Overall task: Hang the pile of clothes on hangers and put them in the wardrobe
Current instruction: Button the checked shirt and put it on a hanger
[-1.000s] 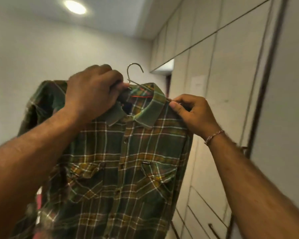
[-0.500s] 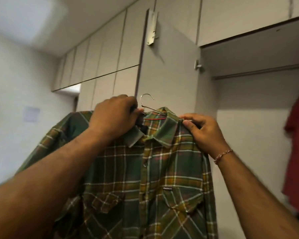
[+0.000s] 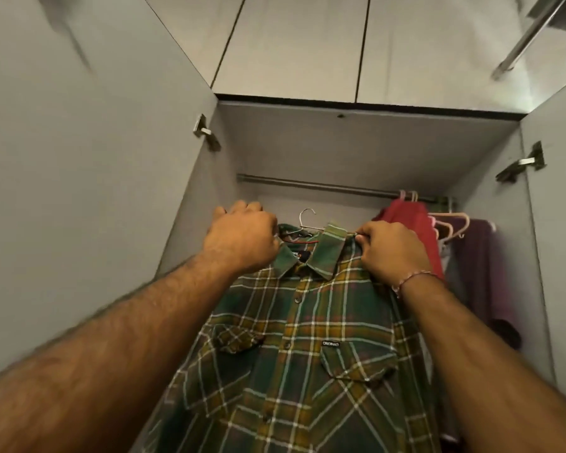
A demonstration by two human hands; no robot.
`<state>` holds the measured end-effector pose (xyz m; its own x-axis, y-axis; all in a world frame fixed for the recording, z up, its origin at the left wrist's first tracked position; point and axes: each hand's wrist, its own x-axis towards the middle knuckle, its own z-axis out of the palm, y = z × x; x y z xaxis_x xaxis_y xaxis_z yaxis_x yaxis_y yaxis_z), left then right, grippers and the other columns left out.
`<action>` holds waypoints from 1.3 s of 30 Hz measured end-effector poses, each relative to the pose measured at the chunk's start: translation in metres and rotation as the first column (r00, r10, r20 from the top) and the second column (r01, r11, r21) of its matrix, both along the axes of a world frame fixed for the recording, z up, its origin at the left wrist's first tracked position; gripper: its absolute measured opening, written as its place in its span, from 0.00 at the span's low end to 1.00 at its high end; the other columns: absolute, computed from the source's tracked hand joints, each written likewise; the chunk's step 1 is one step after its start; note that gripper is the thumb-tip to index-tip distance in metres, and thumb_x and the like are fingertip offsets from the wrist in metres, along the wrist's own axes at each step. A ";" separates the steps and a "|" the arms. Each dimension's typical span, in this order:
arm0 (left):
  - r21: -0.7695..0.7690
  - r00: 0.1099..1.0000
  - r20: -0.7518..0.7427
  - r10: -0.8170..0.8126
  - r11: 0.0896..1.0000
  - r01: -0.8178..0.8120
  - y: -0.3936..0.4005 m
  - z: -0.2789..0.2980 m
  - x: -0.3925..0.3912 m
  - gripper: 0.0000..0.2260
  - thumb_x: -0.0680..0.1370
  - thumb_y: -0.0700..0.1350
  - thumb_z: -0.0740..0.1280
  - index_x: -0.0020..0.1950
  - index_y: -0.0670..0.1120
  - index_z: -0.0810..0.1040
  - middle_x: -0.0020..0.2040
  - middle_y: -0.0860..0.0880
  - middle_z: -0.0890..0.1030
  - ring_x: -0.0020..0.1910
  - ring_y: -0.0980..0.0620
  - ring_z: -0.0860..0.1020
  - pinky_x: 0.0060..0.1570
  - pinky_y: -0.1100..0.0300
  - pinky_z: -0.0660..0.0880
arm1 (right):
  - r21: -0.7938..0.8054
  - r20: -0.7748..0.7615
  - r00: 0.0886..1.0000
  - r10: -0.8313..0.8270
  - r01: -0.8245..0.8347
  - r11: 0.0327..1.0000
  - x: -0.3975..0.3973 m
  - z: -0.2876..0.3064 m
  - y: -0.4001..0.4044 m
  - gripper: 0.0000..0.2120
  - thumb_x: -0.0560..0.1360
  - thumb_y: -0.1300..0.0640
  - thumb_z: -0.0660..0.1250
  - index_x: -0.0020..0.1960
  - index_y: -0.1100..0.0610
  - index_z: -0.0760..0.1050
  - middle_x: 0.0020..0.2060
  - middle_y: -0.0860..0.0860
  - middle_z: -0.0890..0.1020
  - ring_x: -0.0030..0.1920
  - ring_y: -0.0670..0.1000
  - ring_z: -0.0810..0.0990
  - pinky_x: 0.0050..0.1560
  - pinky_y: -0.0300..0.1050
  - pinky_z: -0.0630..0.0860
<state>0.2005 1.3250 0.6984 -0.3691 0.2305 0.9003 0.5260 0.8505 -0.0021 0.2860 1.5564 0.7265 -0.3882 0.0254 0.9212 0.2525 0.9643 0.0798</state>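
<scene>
Both hands (image 3: 242,238) (image 3: 394,248) still grip the shirt (image 3: 294,348), now facing the wardrobe rail (image 3: 324,185).

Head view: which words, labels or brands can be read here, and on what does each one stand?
"ORIGINALS", on a small black tab above the chest pocket of the plaid shirt; the last letters are not sharp.
Neck label inside the collar: printed, but too small and blurred to read.
No other text shows.

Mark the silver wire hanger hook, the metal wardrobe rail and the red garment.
silver wire hanger hook (image 3: 307,217), head view, curved top.
metal wardrobe rail (image 3: 317,185), head view, bare middle stretch.
red garment (image 3: 412,223), head view, upper shoulder.
</scene>
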 end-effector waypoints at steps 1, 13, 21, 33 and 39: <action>-0.007 1.000 0.006 -0.013 1.000 0.013 0.016 0.003 -0.012 0.12 0.81 0.57 0.63 0.61 0.55 0.79 0.60 0.50 0.78 0.62 0.48 0.74 0.68 0.40 0.69 | -0.003 0.007 0.999 -0.038 0.038 0.999 -0.010 0.008 0.009 0.09 0.81 0.52 0.65 0.54 0.51 0.83 0.47 0.56 0.86 0.46 0.62 0.83 0.45 0.52 0.80; -0.075 0.976 -0.088 -0.197 0.979 0.191 0.160 0.054 -0.164 0.11 0.81 0.58 0.63 0.57 0.53 0.78 0.53 0.50 0.78 0.56 0.48 0.76 0.66 0.41 0.72 | -0.083 -0.132 0.953 -0.272 0.263 0.961 -0.151 0.075 0.091 0.02 0.78 0.58 0.66 0.49 0.57 0.77 0.49 0.59 0.83 0.48 0.63 0.83 0.42 0.51 0.76; -0.135 0.938 -0.137 -0.320 0.944 0.302 0.207 0.094 -0.242 0.12 0.82 0.58 0.61 0.57 0.53 0.78 0.54 0.50 0.80 0.54 0.48 0.77 0.64 0.43 0.73 | -0.062 -0.164 0.857 -0.488 0.484 0.873 -0.209 0.135 0.123 0.09 0.80 0.59 0.65 0.59 0.58 0.77 0.58 0.59 0.82 0.58 0.63 0.80 0.50 0.54 0.77; -0.196 0.872 -0.208 -0.442 0.893 0.406 0.270 0.121 -0.280 0.12 0.80 0.55 0.61 0.56 0.52 0.80 0.51 0.49 0.81 0.51 0.46 0.79 0.58 0.45 0.76 | -0.055 -0.298 0.731 -0.614 0.629 0.775 -0.214 0.179 0.176 0.07 0.79 0.55 0.68 0.53 0.57 0.80 0.46 0.58 0.82 0.45 0.62 0.83 0.47 0.57 0.83; -0.206 0.864 -0.231 -0.448 0.890 0.406 0.289 0.110 -0.281 0.11 0.80 0.54 0.61 0.55 0.51 0.78 0.47 0.50 0.76 0.48 0.48 0.74 0.58 0.44 0.74 | -0.008 -0.341 0.716 -0.609 0.646 0.763 -0.216 0.178 0.178 0.05 0.78 0.56 0.69 0.50 0.59 0.80 0.40 0.56 0.78 0.41 0.61 0.81 0.44 0.55 0.82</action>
